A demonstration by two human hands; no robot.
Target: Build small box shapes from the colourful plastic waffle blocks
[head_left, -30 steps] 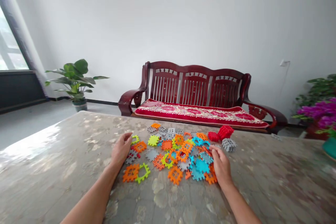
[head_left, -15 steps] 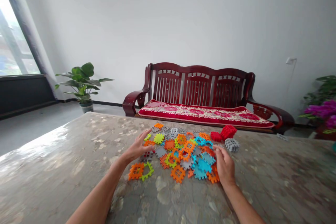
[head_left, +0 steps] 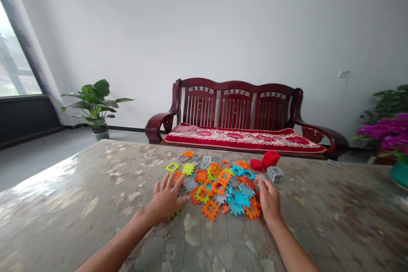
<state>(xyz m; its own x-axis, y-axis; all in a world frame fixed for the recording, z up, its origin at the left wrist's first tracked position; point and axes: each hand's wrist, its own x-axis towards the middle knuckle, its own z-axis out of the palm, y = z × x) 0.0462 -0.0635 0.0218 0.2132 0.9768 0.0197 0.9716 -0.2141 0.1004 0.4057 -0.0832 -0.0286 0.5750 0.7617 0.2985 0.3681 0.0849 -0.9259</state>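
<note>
My left hand is spread open, palm down, over the left side of a loose pile of notched plastic building tiles. Under it, a yellow-green edge shows near the thumb; most of what lies there is hidden. At the pile's right edge my right hand is closed, thumb and forefinger together; whatever they pinch, if anything, is too small to make out. Between the hands lie an orange window tile, a blue tile and an orange-red square tile. A yellow-green tile lies beyond my left fingertips.
Behind my right hand are a red tile cube and a grey tile block. One grey tile lies far right on the patterned tabletop. A wooden bench stands beyond the table, and a teal flowerpot at the right.
My left hand has moved back toward me, uncovering a yellow-green frame and covering the orange and green tiles at front left. My right hand stays closed beside the pile. The view has shifted slightly.
</note>
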